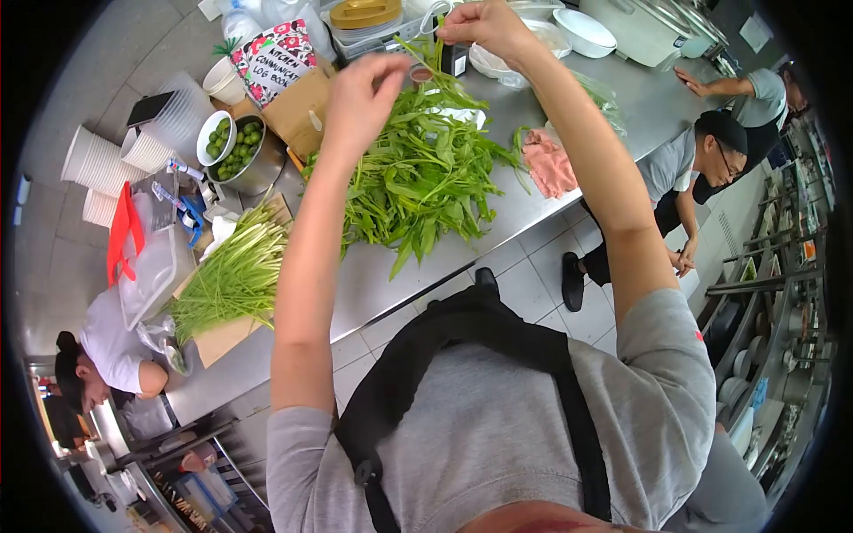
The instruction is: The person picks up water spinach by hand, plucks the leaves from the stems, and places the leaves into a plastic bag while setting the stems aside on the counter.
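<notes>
A large heap of leafy green stems (418, 182), with long narrow leaves, lies on the steel table in front of me. Above the far side of the heap, my right hand (484, 31) pinches the upper part of one green stem (437, 55). My left hand (366, 93) is raised at the heap's left, slightly blurred, its thumb apart from its curved fingers. Its fingertips are close to that stem; I cannot make out anything between them. A crumpled pink cloth (548, 163) lies right of the heap.
Thin green stalks (233, 275) lie on a cardboard board at left. Behind them stand a pot of small green fruits (238, 155), a log book (274, 55) and white tubs (99, 160). Co-workers stand at right (671, 164) and far left (115, 346). Bowls (585, 33) stand at the back.
</notes>
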Available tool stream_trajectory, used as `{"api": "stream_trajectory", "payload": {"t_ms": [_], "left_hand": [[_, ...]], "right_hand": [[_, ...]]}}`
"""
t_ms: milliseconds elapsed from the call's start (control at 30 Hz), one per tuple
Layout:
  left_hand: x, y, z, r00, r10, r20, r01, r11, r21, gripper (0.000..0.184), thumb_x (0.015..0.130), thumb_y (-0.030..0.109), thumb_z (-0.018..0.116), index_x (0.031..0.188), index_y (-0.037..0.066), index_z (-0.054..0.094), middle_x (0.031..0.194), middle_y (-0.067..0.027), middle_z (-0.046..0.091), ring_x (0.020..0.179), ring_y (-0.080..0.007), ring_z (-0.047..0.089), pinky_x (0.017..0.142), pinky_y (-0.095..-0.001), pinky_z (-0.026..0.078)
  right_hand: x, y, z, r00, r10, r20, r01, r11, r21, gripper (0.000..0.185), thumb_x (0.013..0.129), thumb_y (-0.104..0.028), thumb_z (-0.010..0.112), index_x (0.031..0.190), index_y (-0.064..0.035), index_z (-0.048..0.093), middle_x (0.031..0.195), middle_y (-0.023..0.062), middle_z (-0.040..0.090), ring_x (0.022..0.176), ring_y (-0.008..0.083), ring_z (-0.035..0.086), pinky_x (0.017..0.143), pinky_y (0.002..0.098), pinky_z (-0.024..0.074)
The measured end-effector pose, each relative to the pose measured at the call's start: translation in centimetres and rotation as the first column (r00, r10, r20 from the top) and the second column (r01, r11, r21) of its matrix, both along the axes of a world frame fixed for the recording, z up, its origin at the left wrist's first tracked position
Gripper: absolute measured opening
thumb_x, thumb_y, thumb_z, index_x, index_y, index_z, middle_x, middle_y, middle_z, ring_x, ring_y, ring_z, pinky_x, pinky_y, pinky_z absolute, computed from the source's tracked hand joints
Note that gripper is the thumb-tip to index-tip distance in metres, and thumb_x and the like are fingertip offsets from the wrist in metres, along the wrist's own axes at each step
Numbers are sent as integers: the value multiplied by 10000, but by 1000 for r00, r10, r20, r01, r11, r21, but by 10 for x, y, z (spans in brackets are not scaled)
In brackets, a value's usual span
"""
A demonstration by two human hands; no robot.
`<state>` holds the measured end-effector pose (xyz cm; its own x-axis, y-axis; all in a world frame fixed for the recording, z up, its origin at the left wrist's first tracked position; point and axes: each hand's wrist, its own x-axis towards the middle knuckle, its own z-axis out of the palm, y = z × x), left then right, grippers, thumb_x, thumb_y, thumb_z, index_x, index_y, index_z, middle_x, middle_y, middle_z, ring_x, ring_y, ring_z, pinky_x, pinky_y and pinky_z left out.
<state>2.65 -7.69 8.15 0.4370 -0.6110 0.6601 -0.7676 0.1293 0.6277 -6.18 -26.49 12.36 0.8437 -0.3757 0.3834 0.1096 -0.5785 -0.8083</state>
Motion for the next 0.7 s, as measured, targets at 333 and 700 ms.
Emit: {"api": "stream_trajectory", "payload": {"t_ms": [333, 700], "left_hand": [[15, -33, 6, 889, -154, -432, 138, 988, -67, 156, 730, 76, 617, 858, -11, 602, 722, -60, 624, 621, -95, 583, 589, -209, 458], [21, -18, -38, 774, -163, -612, 134, 987, -93, 174, 690, 20, 650, 839, 5, 560, 767, -46, 599, 663, -79, 564, 545, -191, 424]], "right_hand": [[8, 15, -18, 994, 94, -55, -96, 995, -28, 84, 705, -112, 649, 707, -44, 598, 654, -22, 564, 618, 40, 491, 567, 185, 382], [20, 38, -48, 976, 196, -92, -157, 934, 320, 53, 694, -42, 633, 715, -7, 599, 644, 43, 593, 539, 77, 540, 509, 208, 442]]}}
